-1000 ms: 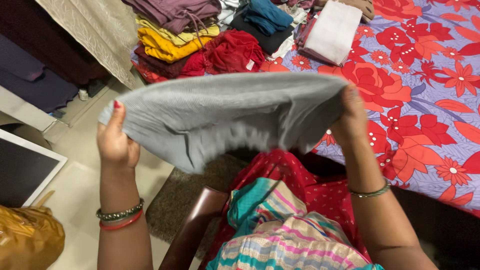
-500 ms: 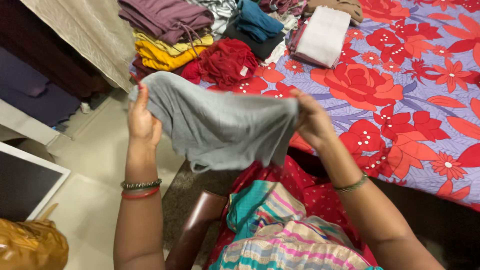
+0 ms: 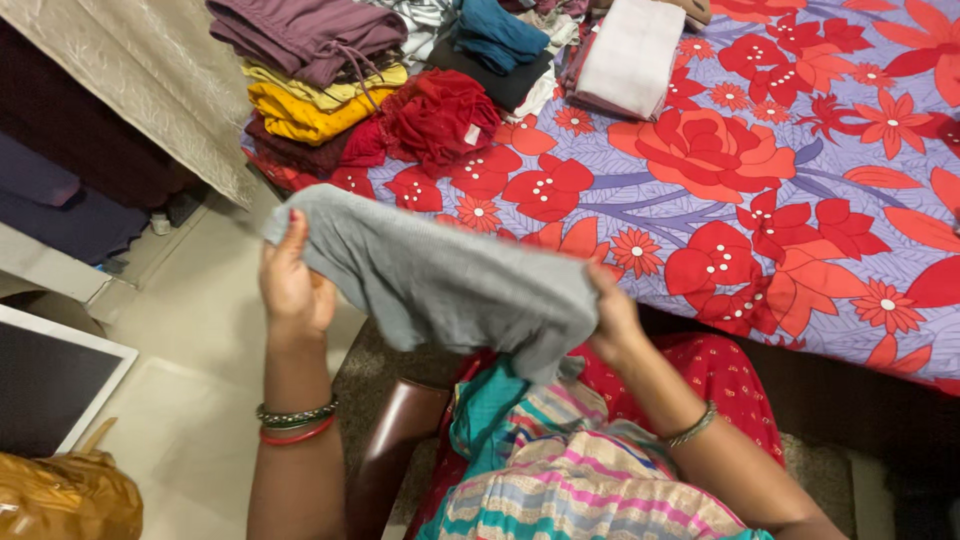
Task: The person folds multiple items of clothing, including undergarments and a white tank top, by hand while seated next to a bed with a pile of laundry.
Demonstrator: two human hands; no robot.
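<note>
Grey knit cloth [image 3: 450,285] | soft, ribbed, bunched | left hand [image 3: 292,285], right hand [image 3: 612,320] gripping

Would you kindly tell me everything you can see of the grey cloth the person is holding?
The grey cloth is plain, soft and finely ribbed, like knit fabric, with no print. It hangs in the air, gathered and partly folded, stretched between both hands. The left hand pinches its upper corner; the right hand grips the lower bunched end, from which a fold droops toward the striped cloth on the lap. It hangs in front of the edge of the flowered bedsheet, not lying on it.
</note>
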